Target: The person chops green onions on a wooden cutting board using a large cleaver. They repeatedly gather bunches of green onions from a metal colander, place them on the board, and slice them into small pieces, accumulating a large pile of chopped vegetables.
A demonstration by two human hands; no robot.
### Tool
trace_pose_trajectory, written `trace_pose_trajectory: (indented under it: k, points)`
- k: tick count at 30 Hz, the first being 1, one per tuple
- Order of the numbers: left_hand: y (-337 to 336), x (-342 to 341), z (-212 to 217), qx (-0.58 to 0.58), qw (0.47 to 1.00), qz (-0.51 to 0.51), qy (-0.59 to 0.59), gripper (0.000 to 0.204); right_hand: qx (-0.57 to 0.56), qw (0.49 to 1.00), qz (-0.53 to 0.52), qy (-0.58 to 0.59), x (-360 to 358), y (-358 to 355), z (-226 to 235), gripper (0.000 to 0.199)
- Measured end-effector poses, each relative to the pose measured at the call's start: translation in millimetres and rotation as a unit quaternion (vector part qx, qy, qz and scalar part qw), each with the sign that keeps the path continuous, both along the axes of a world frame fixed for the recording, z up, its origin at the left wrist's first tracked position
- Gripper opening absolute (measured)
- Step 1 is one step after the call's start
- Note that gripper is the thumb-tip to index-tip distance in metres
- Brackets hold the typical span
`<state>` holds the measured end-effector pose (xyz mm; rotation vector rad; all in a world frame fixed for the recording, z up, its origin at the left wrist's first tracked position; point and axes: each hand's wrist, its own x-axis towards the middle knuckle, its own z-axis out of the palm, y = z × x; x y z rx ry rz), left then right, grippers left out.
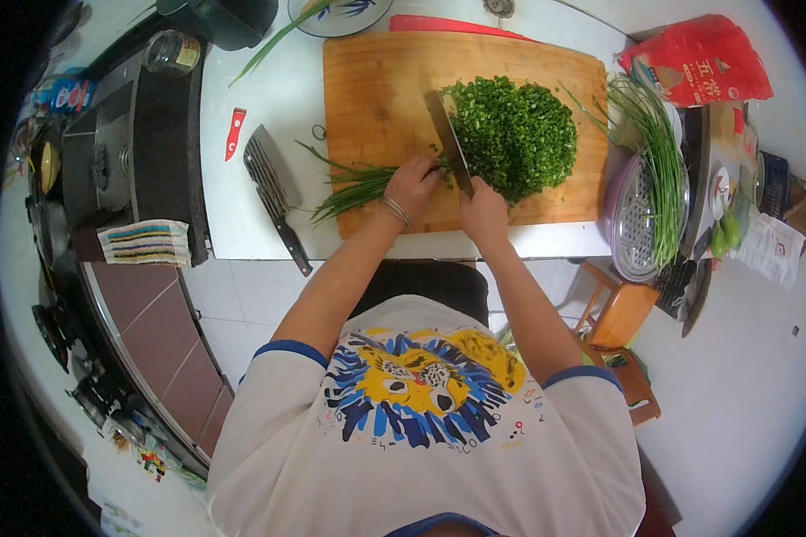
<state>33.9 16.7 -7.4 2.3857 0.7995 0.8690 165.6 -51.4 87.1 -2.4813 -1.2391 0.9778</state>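
My left hand is closed round a bundle of long green chives, pressing it to the wooden cutting board. The stalks trail off leftward past the board's edge. My right hand grips the handle of a kitchen knife, its broad blade pointing away from me. That blade stands just right of my left fingertips, between the bundle and a heap of finely chopped chives. Fingers of the left hand partly hide the cut ends.
A slotted knife and a small red-handled tool lie left of the board. At the right, whole chives hang over a colander beside a red bag. A plate sits at the far edge.
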Motion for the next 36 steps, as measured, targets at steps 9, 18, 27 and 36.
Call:
trace_pose_trajectory:
  k: [9,18,27,36]
  points:
    - [0,-3,0,0.018,0.999,-0.027,0.043,0.022,-0.071,0.996,0.035,-0.033,-8,19,-10,0.015]
    - [-3,-5,4,-0.038,0.999,0.013,0.001,0.022,0.007,1.000,-0.002,0.006,-3,3,-1,0.014]
    - [-3,-9,-3,-0.006,1.000,0.001,0.009,0.026,-0.058,0.997,0.047,-0.028,-13,2,-11,0.014]
    - [-3,-11,7,0.020,0.999,0.022,0.022,0.023,0.017,1.000,0.005,0.004,-11,15,-9,0.015]
